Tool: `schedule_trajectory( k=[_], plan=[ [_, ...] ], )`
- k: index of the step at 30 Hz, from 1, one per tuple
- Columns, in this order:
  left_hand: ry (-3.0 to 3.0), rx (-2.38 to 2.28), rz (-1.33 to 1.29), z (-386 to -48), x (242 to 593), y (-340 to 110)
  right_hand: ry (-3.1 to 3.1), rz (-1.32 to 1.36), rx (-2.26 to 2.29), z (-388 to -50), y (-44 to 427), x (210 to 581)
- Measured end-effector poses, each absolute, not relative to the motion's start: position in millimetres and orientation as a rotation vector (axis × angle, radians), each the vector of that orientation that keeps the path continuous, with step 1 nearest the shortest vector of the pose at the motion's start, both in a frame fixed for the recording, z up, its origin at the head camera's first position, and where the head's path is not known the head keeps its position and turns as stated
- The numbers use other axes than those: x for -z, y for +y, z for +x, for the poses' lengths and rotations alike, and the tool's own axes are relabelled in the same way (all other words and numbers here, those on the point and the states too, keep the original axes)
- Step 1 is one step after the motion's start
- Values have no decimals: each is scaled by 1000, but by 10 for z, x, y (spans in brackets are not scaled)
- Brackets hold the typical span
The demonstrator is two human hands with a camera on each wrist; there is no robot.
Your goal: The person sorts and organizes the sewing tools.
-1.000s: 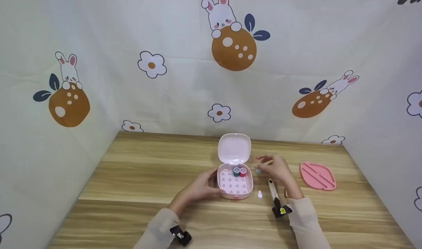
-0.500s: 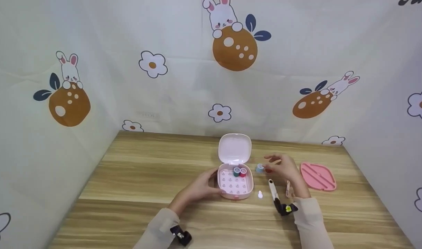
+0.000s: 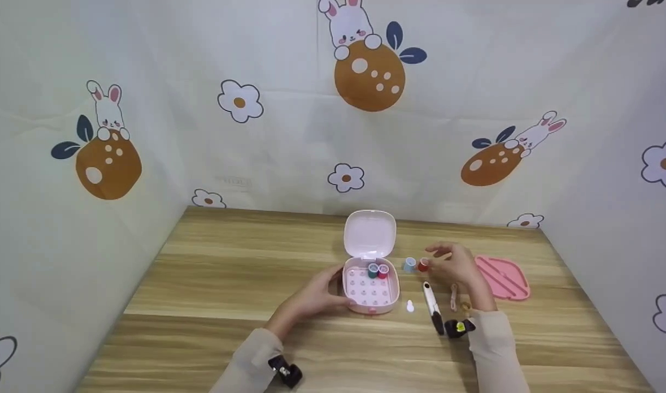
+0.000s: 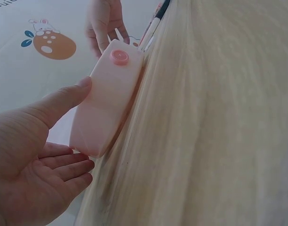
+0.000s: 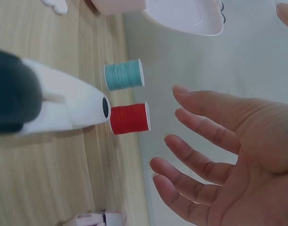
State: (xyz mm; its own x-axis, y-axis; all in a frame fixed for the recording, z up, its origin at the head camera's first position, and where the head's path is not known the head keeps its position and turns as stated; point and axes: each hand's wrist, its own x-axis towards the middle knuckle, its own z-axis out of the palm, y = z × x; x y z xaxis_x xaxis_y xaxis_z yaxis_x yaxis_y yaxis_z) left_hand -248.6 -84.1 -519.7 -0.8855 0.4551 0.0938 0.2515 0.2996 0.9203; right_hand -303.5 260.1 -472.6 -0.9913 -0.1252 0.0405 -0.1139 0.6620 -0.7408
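An open pale pink sewing box (image 3: 372, 309) stands on the table with its lid (image 3: 370, 233) raised. Inside, a green thread spool (image 3: 373, 271) and a pinkish-red thread spool (image 3: 383, 272) stand side by side at the back. My left hand (image 3: 316, 293) holds the box at its left side, thumb at the front corner. Right of the box stand a light blue thread spool (image 3: 409, 265) and a red thread spool (image 3: 423, 265). Just right of the red spool is my right hand (image 3: 454, 264), its fingers spread and apart from both spools in the right wrist view (image 5: 219, 155).
A seam ripper or small cutter with white body and dark end (image 3: 433, 308) lies in front of the right hand. Near it are a small pinkish item (image 3: 454, 297), a gold-coloured item (image 3: 465, 307) and a white piece (image 3: 410, 305). A pink slotted tray (image 3: 504, 278) lies far right.
My right hand has drawn back to the right, away from the light blue spool and then the red one, both now uncovered. My left hand stays at the box.
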Motion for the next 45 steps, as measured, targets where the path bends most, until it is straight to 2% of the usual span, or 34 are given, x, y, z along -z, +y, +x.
schedule_trajectory(
  k=[33, 45],
  plan=[
    [2365, -1651, 659, -2486, 5186, -844, 2862, -282, 1269, -3131, 2726, 4968],
    [2371, -1636, 631, -2465, 5181, -850, 2841, -211, 1290, -3129, 2735, 4978]
  ],
)
